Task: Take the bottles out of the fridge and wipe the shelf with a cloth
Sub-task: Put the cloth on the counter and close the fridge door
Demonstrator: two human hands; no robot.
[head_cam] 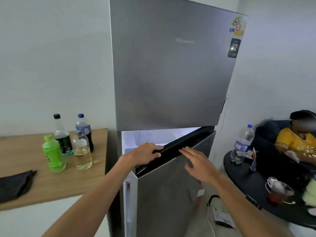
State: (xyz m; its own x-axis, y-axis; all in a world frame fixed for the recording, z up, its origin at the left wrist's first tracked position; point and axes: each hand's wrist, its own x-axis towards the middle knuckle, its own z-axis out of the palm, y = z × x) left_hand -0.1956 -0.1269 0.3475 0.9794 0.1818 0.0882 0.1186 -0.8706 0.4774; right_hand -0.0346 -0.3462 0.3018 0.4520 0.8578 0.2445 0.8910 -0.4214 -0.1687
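Observation:
A tall grey fridge (172,69) stands ahead. Its lower door (172,194) is partly ajar, showing a lit white interior (145,137). My left hand (145,153) grips the black top edge of that lower door. My right hand (198,163) hovers flat against the door's front, fingers apart, holding nothing. Several bottles stand on the wooden table (51,182) at left: a green one (53,153), a clear one with yellowish liquid (83,153), a dark-labelled one (62,134) and a cola bottle (84,129). A dark folded cloth (13,183) lies on the table's left end.
A person in a yellow shirt (297,142) sits at the right behind a round black table (256,185) bearing a water bottle (242,144) and a cup of red drink (277,192). A white cable (211,224) and a packet lie on the floor.

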